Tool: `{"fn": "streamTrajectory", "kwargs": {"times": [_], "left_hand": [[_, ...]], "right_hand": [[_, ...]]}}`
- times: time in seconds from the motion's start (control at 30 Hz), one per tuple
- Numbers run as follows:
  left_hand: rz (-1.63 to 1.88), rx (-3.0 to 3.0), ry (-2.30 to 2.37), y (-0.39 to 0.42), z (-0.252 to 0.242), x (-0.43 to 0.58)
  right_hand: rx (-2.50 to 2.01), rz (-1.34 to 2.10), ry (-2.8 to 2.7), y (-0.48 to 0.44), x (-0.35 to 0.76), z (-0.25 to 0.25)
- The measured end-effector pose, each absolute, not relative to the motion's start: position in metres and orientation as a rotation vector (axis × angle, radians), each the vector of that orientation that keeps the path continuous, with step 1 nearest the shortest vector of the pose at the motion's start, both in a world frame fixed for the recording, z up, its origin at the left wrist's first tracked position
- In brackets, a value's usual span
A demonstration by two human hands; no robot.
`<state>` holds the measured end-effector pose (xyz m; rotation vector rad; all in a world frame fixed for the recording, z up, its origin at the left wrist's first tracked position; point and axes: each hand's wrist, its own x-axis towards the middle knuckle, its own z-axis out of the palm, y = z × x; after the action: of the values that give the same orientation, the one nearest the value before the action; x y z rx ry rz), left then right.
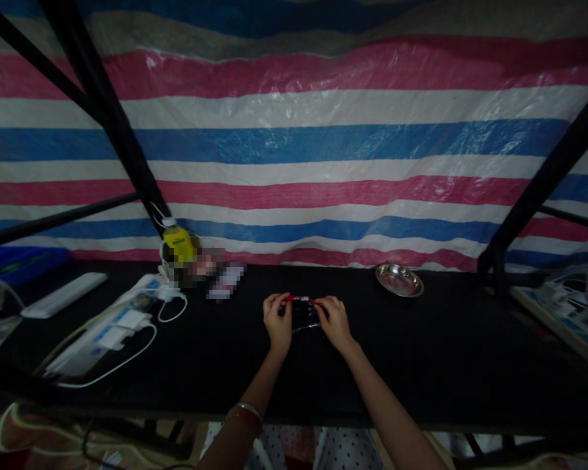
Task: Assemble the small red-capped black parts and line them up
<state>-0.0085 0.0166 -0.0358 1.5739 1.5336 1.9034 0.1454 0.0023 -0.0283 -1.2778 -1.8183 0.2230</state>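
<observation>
Over the middle of the black table (255,385), a thin red stick-like thing with a silver middle (301,299) lies crosswise between my hands; it may be a pen, but its kind is too small to tell. My left hand (277,321) pinches the left end with closed fingers. At the other end, my right hand (334,320) has its thumb and fingers closed on it too. Just below, between the two hands, is something dark and shiny (308,326), like clear plastic, whose shape I cannot make out.
A round metal dish (400,281) sits at the back right. To the left are a yellow bottle (179,241), a power strip (117,329) with white cables and a blue tray (24,264). Black frame posts (122,137) stand before a striped sheet (313,143).
</observation>
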Motion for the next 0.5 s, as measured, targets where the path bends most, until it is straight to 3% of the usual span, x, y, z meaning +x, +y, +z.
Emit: {"fn": "streamTrajectory", "kwargs": {"times": [0.5], "left_hand": [[1.906, 1.603, 1.56, 0.017, -0.0385, -0.0102]], "right_hand": [[-1.303, 0.214, -1.843, 0.0022, 0.1456, -0.0284]]}}
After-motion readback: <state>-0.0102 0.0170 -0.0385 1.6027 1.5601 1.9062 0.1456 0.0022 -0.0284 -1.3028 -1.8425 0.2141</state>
